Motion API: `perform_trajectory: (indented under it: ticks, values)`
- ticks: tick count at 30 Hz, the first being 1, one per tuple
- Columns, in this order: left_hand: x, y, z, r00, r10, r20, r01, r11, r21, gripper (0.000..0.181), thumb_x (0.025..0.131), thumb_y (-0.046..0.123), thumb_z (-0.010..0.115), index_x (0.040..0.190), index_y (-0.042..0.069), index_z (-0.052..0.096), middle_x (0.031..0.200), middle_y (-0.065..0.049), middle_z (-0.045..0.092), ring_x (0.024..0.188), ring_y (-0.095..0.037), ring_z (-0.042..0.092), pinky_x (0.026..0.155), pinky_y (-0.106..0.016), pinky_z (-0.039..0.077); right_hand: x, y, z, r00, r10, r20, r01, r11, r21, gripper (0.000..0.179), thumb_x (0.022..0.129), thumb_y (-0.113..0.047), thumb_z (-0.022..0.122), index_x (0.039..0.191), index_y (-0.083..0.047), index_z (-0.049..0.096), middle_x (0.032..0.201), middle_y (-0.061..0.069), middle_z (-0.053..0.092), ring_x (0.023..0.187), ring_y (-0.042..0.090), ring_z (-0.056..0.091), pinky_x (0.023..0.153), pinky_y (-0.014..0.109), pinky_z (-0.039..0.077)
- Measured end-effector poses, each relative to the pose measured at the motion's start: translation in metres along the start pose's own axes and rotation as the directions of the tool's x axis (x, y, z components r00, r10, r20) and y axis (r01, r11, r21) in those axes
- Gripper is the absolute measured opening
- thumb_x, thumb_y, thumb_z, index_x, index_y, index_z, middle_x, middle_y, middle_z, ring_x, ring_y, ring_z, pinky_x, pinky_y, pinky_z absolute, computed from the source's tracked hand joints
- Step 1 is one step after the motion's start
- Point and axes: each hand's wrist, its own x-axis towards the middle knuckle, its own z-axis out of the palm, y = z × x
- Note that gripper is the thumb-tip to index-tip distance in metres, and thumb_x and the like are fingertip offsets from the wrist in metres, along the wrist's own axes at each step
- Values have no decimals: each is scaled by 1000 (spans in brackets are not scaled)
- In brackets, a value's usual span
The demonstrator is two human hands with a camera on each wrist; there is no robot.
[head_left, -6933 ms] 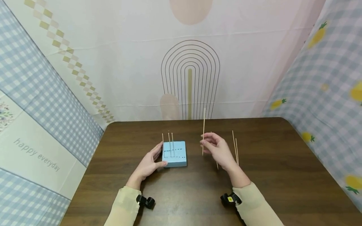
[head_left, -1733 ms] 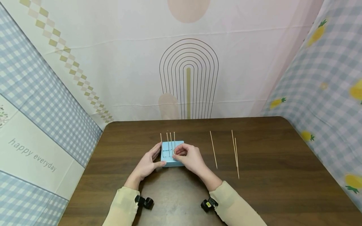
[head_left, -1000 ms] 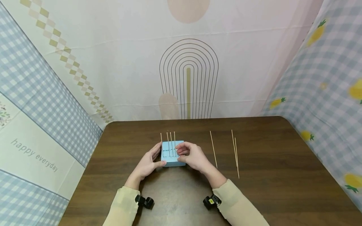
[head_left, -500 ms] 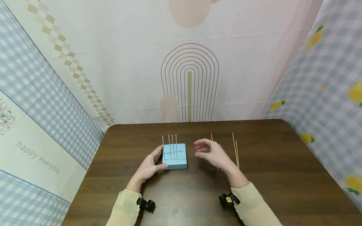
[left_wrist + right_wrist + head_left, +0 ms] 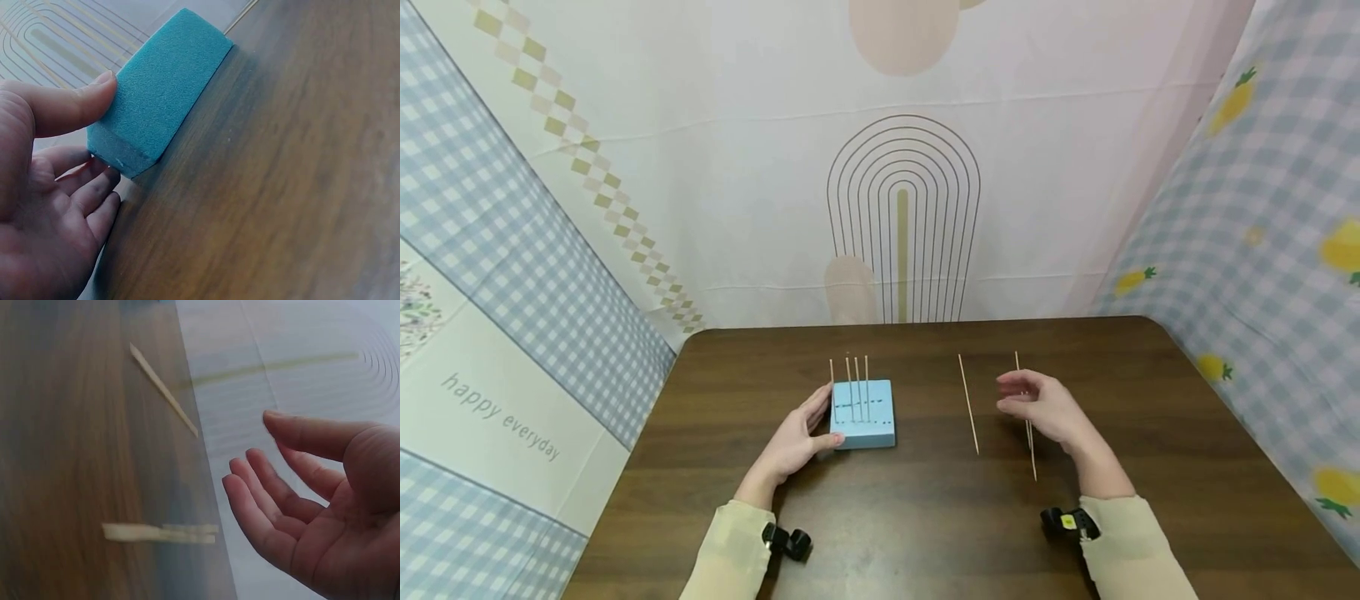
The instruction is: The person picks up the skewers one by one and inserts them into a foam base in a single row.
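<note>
A light blue foam block with rows of small holes sits on the table. Several thin wooden skewers stand upright in it, towards its left side. My left hand holds the block at its left front corner; in the left wrist view the thumb lies on one face and the fingers are at the adjoining side. My right hand hovers above a pair of loose skewers with nothing between its loosely bent fingers, and partly hides them. Those loose skewers look blurred in the right wrist view.
A single skewer lies on the dark wooden table between the block and the right hand. A patterned cloth hangs behind the far table edge, with checked cloths at both sides.
My right hand brought a skewer to the block, let go of it standing there, then moved right past the single skewer to the pair. The left hand stays at the block.
</note>
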Motion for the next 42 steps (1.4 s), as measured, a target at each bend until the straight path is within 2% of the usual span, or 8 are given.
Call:
perform_trajectory:
  ticks: [4, 12, 23, 30, 42]
  values:
    - [0, -1, 0, 1000, -9, 0, 9, 1000, 2, 94, 97, 11, 81, 171, 5, 23, 178, -17, 12, 161, -36, 20, 127, -55, 24, -1, 10, -14, 999, 47, -4, -47, 999, -14, 51, 100, -11, 76, 145, 8, 58, 140, 30, 63, 123, 40, 66, 89, 32, 60]
    - [-2, -1, -3, 1000, -12, -7, 12, 1000, 13, 95, 96, 12, 82, 171, 5, 24, 178, -18, 11, 161, -36, 20, 127, -56, 24, -2, 20, -28, 995, 95, 12, -95, 995, -4, 56, 97, -4, 77, 147, 10, 54, 141, 33, 60, 125, 43, 63, 88, 29, 60]
    - [-1, -4, 0, 1000, -9, -4, 9, 1000, 5, 94, 96, 10, 82, 170, 5, 25, 178, -18, 12, 161, -36, 20, 127, -55, 24, -5, 30, -34, 978, 203, 49, -203, 979, -6, 63, 92, 0, 80, 147, 11, 51, 138, 35, 57, 108, 29, 68, 81, 34, 61]
    - [-1, -5, 0, 1000, -11, -5, 11, 1000, 0, 94, 96, 11, 82, 170, 4, 25, 177, -18, 12, 161, -36, 20, 127, -56, 24, -5, 35, -33, 975, 213, 65, -215, 977, 16, 66, 90, 6, 80, 147, 14, 48, 133, 36, 58, 98, 23, 72, 77, 32, 61]
    - [1, -2, -1, 1000, -8, 1, 8, 1000, 0, 93, 97, 10, 81, 171, 5, 24, 178, -18, 12, 162, -36, 19, 127, -55, 23, -1, 37, -33, 975, 217, 37, -217, 976, -15, 64, 89, 0, 83, 143, 13, 51, 130, 33, 61, 96, 21, 68, 75, 31, 59]
